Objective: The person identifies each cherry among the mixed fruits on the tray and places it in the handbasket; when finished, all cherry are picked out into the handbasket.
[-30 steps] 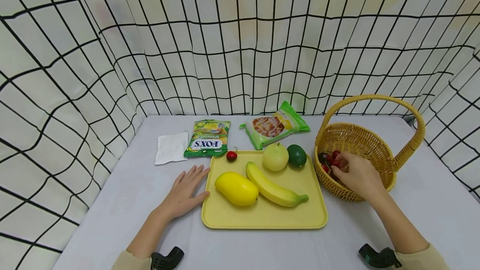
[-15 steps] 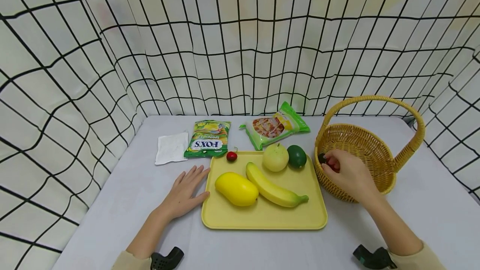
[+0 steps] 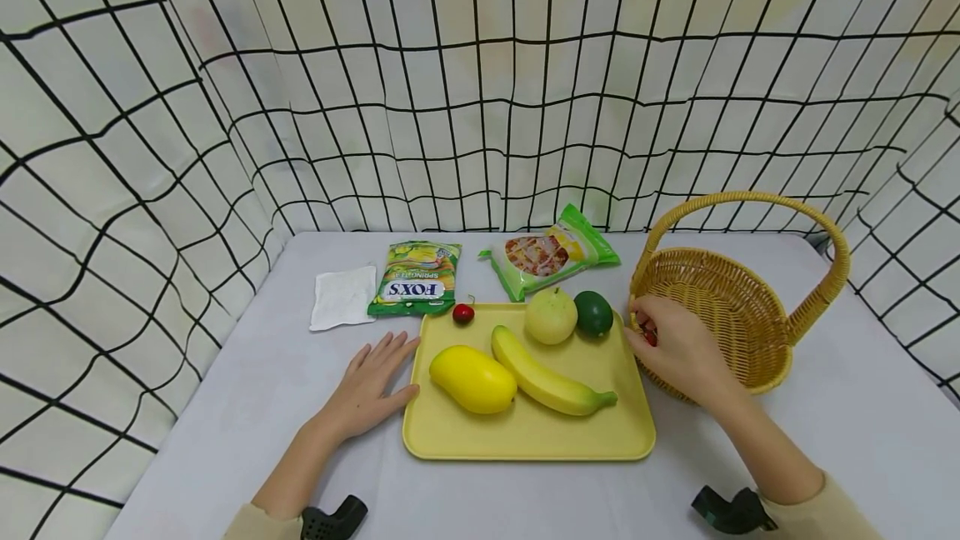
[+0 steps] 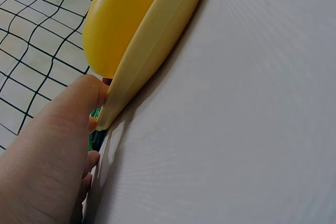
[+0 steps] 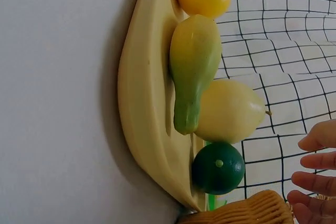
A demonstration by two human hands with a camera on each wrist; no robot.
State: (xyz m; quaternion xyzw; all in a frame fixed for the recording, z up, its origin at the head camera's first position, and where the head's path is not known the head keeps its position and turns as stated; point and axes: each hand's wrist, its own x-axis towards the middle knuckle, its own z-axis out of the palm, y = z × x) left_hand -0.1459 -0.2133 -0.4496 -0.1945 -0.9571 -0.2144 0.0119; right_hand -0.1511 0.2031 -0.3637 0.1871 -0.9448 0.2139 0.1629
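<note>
My right hand (image 3: 678,352) hovers over the left rim of a wicker basket (image 3: 735,282), thumb and fingers apart. Red cherries (image 3: 650,337) show in the gap below it, inside the basket. In the right wrist view the fingers of that hand (image 5: 316,169) are spread above the rim, with no held thing visible. My left hand (image 3: 367,390) lies flat on the table, fingers straight, thumb touching the left edge of a yellow tray (image 3: 525,444). On the tray are a mango (image 3: 472,378), a banana (image 3: 551,377), a pale round fruit (image 3: 551,317) and a dark green fruit (image 3: 594,313).
One cherry (image 3: 463,313) sits at the tray's far left corner. Behind the tray lie a green Fox's candy bag (image 3: 416,277) and a green snack packet (image 3: 551,257). A white square cloth (image 3: 343,298) is at the left. Black netting (image 3: 480,107) encloses the table. The basket's tall handle (image 3: 750,195) arches up.
My right hand has moved left from the basket's inside toward its left rim. The cherries in the basket seem to have stayed put. My left hand and the tray have not moved.
</note>
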